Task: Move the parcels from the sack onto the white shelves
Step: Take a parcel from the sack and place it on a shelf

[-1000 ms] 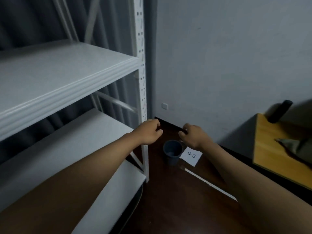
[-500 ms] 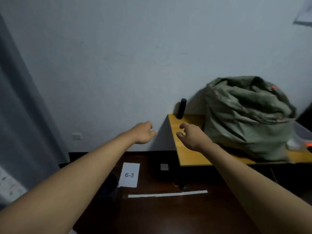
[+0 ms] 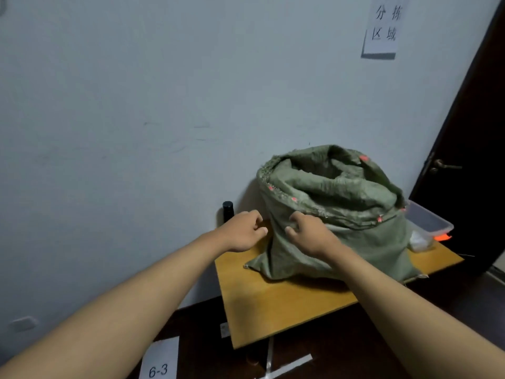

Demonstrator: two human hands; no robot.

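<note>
A green woven sack (image 3: 338, 214) stands on a small wooden table (image 3: 273, 302) against the wall, its mouth rolled down and open. No parcel shows; the inside of the sack is dark. My left hand (image 3: 243, 231) hovers just left of the sack with loosely curled fingers and holds nothing. My right hand (image 3: 308, 233) is in front of the sack's left side, fingers loosely curled, close to the fabric or touching it. The white shelves are out of view.
A black cylinder (image 3: 228, 210) stands at the table's back left corner. A clear plastic box (image 3: 429, 220) sits behind the sack on the right. A dark door (image 3: 470, 160) is at right. On the floor lie a "6-3" paper (image 3: 159, 362) and white tape (image 3: 287, 367).
The view has swung right from the white shelves to the table. Both hands have come forward and now reach the sack's left side.
</note>
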